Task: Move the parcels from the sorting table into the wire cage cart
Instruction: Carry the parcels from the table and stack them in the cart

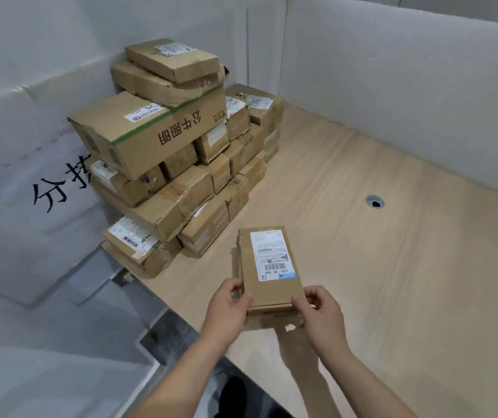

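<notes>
Both of your hands were on one flat parcel (267, 268) at the lower middle of the frame, so here is how that step should have gone. From the left: your left hand (228, 309) pinched the near left corner, thumb on top and fingers curled under the edge, while your right hand (320, 312) pinched the near right corner the same way. You held it just above the sorting table (392, 267), label up, long side pointing away from you. A corner pinch on a thin carton tends to let the far end droop, so you would have done better to slide your fingers further beneath before turning. No wire cage cart appeared anywhere in view, so you would have had to turn to find it. At the upper left of the frame the stack of parcels (166, 152) leaned against the white wall panel (30, 86), piled unevenly, the top boxes crushed. Further right, the pale wood tabletop ran bare to a round cable hole (374, 202) and a white partition (407, 70) at the upper right.
</notes>
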